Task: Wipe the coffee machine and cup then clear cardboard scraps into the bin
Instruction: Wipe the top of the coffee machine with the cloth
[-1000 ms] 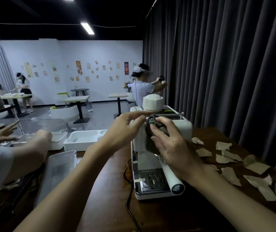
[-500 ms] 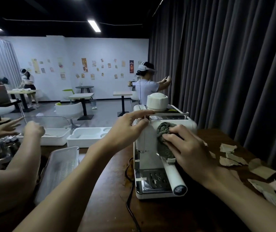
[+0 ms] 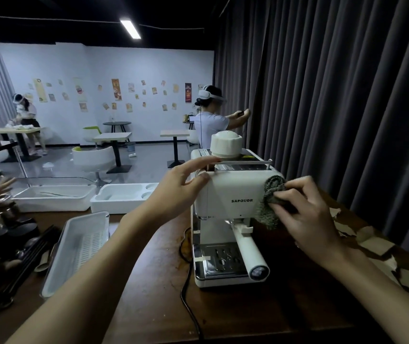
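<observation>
The coffee machine [image 3: 230, 209] stands on the wooden table [image 3: 149, 281] in front of you, its handle [image 3: 249, 253] pointing your way. Your right hand [image 3: 305, 214] has its fingers closed on a grey-green cloth [image 3: 270, 202], pressing it to the machine's upper right corner. Your left hand [image 3: 181, 192] grips the top left edge, thumb on the front. Cardboard scraps [image 3: 372, 242] lie to the right; a white basket [image 3: 79, 249] sits to the left.

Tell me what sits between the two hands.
The head view shows the cream coffee machine's upper front between them: left hand grips its left corner, right hand presses a grey-green cloth against its right edge.
</observation>
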Tool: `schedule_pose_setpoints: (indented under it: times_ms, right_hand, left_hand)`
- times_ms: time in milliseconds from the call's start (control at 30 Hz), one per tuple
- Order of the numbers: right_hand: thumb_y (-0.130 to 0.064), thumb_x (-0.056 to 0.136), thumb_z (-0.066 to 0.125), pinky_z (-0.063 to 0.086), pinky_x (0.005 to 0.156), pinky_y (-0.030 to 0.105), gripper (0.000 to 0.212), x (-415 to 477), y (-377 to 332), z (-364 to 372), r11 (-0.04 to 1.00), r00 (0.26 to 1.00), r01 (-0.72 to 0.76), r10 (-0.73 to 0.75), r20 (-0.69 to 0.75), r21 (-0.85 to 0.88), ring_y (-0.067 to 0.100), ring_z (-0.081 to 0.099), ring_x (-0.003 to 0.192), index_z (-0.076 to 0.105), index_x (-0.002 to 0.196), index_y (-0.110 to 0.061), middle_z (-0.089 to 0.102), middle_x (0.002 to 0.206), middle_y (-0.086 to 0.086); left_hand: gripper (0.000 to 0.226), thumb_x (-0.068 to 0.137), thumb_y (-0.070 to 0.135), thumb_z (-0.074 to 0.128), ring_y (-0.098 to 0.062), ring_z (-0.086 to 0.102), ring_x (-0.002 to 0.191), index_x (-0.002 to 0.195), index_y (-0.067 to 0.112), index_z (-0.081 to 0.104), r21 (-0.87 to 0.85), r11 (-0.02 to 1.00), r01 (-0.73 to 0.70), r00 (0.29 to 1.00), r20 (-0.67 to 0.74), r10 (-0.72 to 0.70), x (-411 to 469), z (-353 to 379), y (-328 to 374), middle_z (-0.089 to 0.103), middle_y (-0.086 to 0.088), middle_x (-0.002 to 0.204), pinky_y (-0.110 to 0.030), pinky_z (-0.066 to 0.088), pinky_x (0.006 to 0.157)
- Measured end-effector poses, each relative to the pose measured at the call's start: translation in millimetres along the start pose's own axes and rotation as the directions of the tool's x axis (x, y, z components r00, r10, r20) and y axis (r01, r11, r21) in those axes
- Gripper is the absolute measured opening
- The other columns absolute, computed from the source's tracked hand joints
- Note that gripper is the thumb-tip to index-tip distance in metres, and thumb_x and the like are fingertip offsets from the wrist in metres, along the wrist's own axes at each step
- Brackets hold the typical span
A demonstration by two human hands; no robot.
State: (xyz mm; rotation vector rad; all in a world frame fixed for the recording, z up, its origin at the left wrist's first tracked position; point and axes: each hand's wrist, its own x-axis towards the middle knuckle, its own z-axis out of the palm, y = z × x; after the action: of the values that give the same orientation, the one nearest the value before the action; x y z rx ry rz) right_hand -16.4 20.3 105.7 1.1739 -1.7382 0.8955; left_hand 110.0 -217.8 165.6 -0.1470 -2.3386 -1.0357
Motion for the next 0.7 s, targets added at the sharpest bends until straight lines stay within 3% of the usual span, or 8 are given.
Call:
schedule_pose_setpoints:
  times_ms: [167,233,333,433,567,700]
  right_hand:
    - [-0.005,0.080,0.074,0.040,0.085,0.009,0.016,12.0,-19.7,10.5,0.998,0.998,0.059,-0.059,0.039,-0.003,0.014,0.052,0.085,0.066,0.093,-0.002,0.047,0.098,0.004]
    - [-0.004,0.080,0.075,0.043,0.084,0.013,0.017,22.1,-37.7,19.5,0.994,0.990,0.105,-0.108,0.091,0.034,0.015,0.053,0.086,0.066,0.093,-0.003,0.046,0.099,0.003]
    - [-0.010,0.086,0.070,0.052,0.080,0.028,0.012,35.5,-66.3,34.3,0.982,0.964,0.149,-0.170,0.205,0.113,0.021,0.057,0.084,0.064,0.095,-0.005,0.045,0.102,0.003]
    - [-0.010,0.089,0.066,0.053,0.074,0.040,0.010,41.8,-78.2,42.1,0.973,0.934,0.188,-0.219,0.283,0.131,0.027,0.057,0.083,0.062,0.095,-0.003,0.047,0.103,0.010]
    - [-0.008,0.088,0.068,0.054,0.084,0.032,0.012,35.8,-62.9,31.5,0.980,0.933,0.174,-0.196,0.303,0.097,0.026,0.060,0.092,0.063,0.098,-0.004,0.048,0.111,0.009]
    - [0.003,0.079,0.075,0.038,0.096,0.012,0.020,21.6,-32.8,12.7,1.000,0.998,-0.009,0.007,0.069,0.027,0.019,0.053,0.100,0.066,0.097,-0.001,0.052,0.108,0.012]
  left_hand:
    - [0.032,0.105,0.030,0.049,0.019,0.044,0.123,0.130,0.045,0.059,-0.004,1.000,0.003,1.000,0.002,-0.003,-0.4,0.4,-3.5,0.059,0.022,0.132,0.006,0.032,0.089]
    - [0.032,0.104,0.034,0.048,0.010,0.049,0.126,0.132,0.042,0.060,-0.017,1.000,0.008,1.000,-0.003,-0.008,-0.4,1.6,-4.4,0.060,0.018,0.134,-0.004,0.035,0.096]
    - [0.037,0.099,0.043,0.042,0.003,0.052,0.127,0.131,0.042,0.061,-0.071,0.997,0.015,1.000,-0.012,-0.016,-0.9,3.3,-4.7,0.064,0.015,0.132,-0.019,0.040,0.103]
    - [0.040,0.101,0.043,0.038,0.004,0.053,0.126,0.134,0.038,0.060,-0.095,0.995,0.016,1.000,0.000,-0.017,-1.8,2.8,-6.0,0.064,0.015,0.131,-0.018,0.041,0.102]
    - [0.034,0.100,0.043,0.046,0.005,0.053,0.122,0.131,0.041,0.060,-0.003,1.000,0.002,1.000,-0.014,-0.002,-0.4,2.7,-5.8,0.063,0.018,0.128,-0.018,0.043,0.097]
    - [0.043,0.085,0.052,0.062,-0.009,0.059,0.116,0.124,0.039,0.049,0.172,0.985,-0.028,0.999,-0.017,0.031,2.1,9.9,-3.1,0.058,0.016,0.129,-0.042,0.052,0.096]
